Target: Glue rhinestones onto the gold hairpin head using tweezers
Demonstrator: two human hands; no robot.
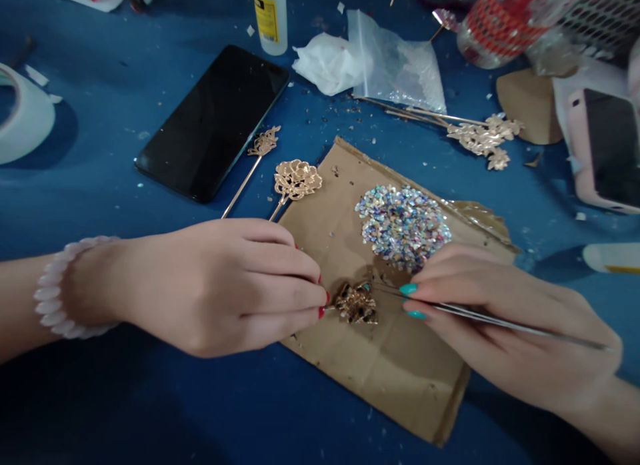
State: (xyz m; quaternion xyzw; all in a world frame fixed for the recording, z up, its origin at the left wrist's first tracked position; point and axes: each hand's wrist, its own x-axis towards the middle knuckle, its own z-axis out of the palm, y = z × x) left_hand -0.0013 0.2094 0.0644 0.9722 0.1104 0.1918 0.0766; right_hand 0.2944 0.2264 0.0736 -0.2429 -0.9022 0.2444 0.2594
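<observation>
Head view: gold ornament pinned at its stem, tweezers at its edge

Gold ornament [357,303] is seen low on the cardboard sheet [395,378], below the pile of glittering stones [404,225]. Its crumpled-looking, openwork head is turned toward the right; a short bit of stem is exposed on the left.

Handling, as judged by eye: light, stiff, probably thin metal. The smooth stem may be prone to rolling between fingers, and the fine edges could be bent by a hard squeeze. Best grip is judged to be on the stem, close behind the head, so that the decorated face is left uncovered.

At that spot the stem is gripped by the closed fingertips of the left hand [240,292]; the thumb is hidden. By the right hand [520,312] the slim metal tweezers [475,312] are held, thumb and finger pressed together on the shanks. The tips are brought to the ornament's upper right edge; whether contact is made, or a stone is carried, cannot be told.

Farther out: a flower-headed gold pin [297,179] and a smaller gold pin [264,142] are laid beyond the left hand, near a black phone [213,122]. Crumpled tissue [325,62] is overlapped with a clear plastic bag [405,72]. More gold pieces [485,135] are grouped at upper right, on the blue table [100,398].
</observation>
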